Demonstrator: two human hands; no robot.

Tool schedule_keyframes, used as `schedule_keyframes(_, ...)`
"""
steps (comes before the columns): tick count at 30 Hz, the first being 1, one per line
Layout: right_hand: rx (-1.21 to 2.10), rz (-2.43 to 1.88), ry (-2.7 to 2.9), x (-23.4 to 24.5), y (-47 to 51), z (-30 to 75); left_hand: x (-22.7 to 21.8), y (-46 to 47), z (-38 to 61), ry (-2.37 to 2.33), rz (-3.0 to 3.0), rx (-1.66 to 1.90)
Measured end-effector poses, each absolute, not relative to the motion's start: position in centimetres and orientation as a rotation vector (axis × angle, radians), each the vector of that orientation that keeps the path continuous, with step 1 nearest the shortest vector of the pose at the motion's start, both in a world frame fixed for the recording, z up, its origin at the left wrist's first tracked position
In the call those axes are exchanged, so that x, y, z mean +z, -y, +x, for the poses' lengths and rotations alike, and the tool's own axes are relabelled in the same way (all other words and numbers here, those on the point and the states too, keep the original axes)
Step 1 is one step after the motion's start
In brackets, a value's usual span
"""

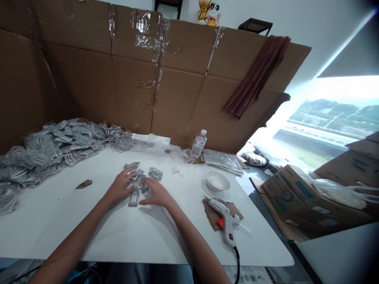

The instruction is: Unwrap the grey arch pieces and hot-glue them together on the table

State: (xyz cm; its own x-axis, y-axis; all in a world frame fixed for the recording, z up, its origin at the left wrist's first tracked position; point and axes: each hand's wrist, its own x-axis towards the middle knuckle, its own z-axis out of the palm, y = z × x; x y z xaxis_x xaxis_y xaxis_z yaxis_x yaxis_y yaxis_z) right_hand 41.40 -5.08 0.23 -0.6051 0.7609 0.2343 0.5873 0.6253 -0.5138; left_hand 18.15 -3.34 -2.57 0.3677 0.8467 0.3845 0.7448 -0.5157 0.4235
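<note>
Head view, clock centred on the grey pieces: 12 o'clock is the far side of the bench (112,240).
Grey pieces (137,172): a loose, overlapping cluster at the centre, between your two hands; one lengthwise piece (134,198) points to 6 o'clock, and a few lie just beside the cluster, near 2 o'clock.
Left grip (121,186): at 8 o'clock, wide, thumb apart from the fingers, which reach over the pieces; whether a fingertip pinches one, you cannot tell from here.
Right grip (156,193): at 4 o'clock, also wide — thumb towards the lengthwise piece, fingers at the cluster, nothing seen enclosed.
Bagged pile (71,140): at 10 o'clock, well apart from the cluster; sweep too far that way and loose pieces could get mixed in.
Glue gun (226,221): at 4 o'clock on a cardboard scrap (211,216), nozzle pointing to 10; a careless right arm could knock it, and would burn if it is hot, which you cannot see.
Cable (238,260): runs over the near edge — a snag might drag the gun off.
Bowl (217,182): at 3 o'clock; a wide right swing could tip it.
</note>
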Motion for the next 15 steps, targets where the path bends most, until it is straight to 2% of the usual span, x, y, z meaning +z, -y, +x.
schedule_keyframes(5,0.531,-1.441,2.303,1.9,3.7,45.5,-2.6,3.3,18.4,-1.458,2.453,0.831)
schedule_keyframes(15,0.634,-1.398,2.419,0.9,3.7,45.2,-2.4,3.6,17.8,-1.38,2.453,0.76)
